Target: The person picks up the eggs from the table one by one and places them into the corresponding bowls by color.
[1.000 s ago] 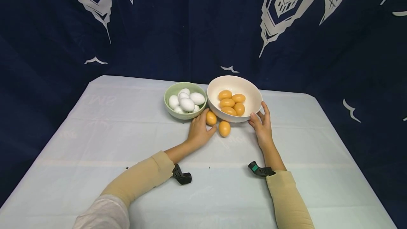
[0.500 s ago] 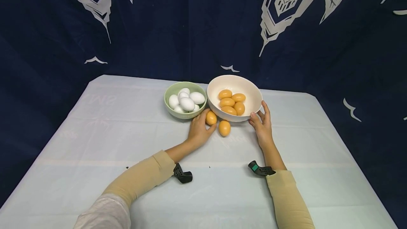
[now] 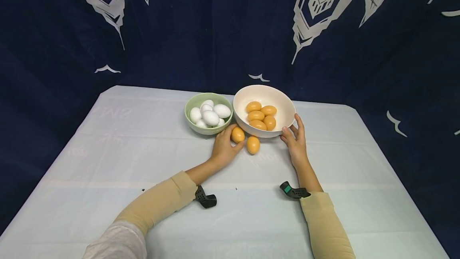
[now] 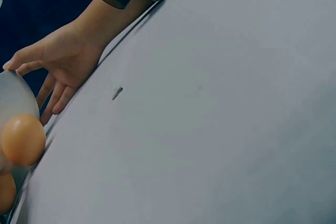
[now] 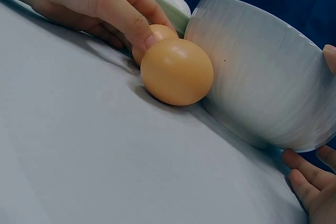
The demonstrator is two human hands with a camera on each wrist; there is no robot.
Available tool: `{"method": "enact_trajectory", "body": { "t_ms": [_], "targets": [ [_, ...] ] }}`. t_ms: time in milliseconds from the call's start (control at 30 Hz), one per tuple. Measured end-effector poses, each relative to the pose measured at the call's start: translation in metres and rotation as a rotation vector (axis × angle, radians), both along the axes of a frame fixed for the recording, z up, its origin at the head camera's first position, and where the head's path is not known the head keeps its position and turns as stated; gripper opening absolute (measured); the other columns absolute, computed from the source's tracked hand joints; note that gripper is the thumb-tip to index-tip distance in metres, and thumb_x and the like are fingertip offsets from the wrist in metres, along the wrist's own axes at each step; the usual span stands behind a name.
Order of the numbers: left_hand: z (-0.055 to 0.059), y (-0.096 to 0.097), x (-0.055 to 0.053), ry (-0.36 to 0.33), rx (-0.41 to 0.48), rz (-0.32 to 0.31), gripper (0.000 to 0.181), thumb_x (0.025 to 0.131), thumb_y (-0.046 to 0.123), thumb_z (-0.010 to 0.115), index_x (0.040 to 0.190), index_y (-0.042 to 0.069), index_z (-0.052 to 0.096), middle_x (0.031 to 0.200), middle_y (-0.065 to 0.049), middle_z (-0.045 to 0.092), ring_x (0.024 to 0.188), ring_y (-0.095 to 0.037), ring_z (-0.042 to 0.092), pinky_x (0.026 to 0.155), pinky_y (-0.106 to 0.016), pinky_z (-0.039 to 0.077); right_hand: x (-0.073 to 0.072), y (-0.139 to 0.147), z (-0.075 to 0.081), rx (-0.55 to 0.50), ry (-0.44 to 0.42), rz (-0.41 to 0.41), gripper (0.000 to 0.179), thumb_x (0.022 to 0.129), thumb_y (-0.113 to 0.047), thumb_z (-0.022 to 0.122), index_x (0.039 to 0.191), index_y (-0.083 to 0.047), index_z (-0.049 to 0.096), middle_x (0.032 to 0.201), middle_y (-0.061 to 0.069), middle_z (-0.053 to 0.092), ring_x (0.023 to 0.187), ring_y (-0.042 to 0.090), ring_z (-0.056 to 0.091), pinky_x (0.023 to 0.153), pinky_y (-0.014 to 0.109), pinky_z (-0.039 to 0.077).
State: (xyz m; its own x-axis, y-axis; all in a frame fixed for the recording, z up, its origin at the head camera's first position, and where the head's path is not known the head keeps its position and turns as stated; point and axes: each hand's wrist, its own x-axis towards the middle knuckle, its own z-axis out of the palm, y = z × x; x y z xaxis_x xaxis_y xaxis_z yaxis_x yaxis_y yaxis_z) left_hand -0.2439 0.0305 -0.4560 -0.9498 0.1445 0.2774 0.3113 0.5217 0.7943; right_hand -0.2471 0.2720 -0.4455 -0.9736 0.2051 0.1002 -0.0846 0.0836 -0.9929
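Observation:
In the head view my left hand (image 3: 223, 148) curls its thumb and fingers round an orange-brown egg (image 3: 238, 134) on the table, between the fronts of the two bowls. Just right of it lies a second orange-brown egg (image 3: 253, 145), apart from the bowl's rim. My right hand (image 3: 296, 144) holds the cream bowl (image 3: 284, 109) at its right side, thumb at the rim and fingers low against the wall, as the left wrist view also shows. That bowl leans toward me, with several orange-brown eggs (image 3: 256, 116) inside. In the right wrist view the nearer egg (image 5: 177, 72) partly hides the gripped one.
A green bowl (image 3: 197, 128) of several white eggs (image 3: 211, 118) stands left of the cream bowl, close against it. Both are near the back edge of the white-covered table (image 3: 230, 219). A dark blue patterned curtain (image 3: 215, 43) hangs behind.

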Motion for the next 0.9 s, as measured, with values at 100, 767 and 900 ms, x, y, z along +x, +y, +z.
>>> {"method": "enact_trajectory", "body": {
  "t_ms": [100,767,900],
  "targets": [
    [0.002,-0.001,0.002,-0.014,0.007,0.004,0.064,0.085,0.022,0.076,0.139,0.003,0.048,0.135,-0.017,0.054,0.125,-0.035,0.047,0.106,-0.045,0.035,0.0,-0.001,0.0,0.001,0.0,0.003,0.072,0.1,-0.021,0.057,0.157,-0.032,0.015,0.154,0.021,0.024,0.13,0.035,0.044,0.102,0.038,0.042],
    [0.018,-0.013,0.015,0.017,0.16,0.012,0.062,0.08,0.021,0.081,0.134,0.005,0.055,0.125,-0.012,0.061,0.115,-0.025,0.056,0.099,-0.04,0.042,0.001,0.0,0.0,-0.007,0.001,0.007,0.072,0.1,-0.023,0.057,0.157,-0.032,0.014,0.155,0.021,0.024,0.131,0.035,0.044,0.103,0.04,0.041],
    [0.024,-0.015,0.015,0.035,0.17,0.002,0.062,0.081,0.019,0.08,0.135,0.003,0.054,0.123,-0.012,0.062,0.111,-0.024,0.058,0.096,-0.039,0.045,0.0,0.0,0.0,-0.001,-0.005,0.002,0.072,0.1,-0.024,0.057,0.157,-0.033,0.014,0.155,0.02,0.024,0.13,0.035,0.044,0.103,0.04,0.041]
  ]
}}
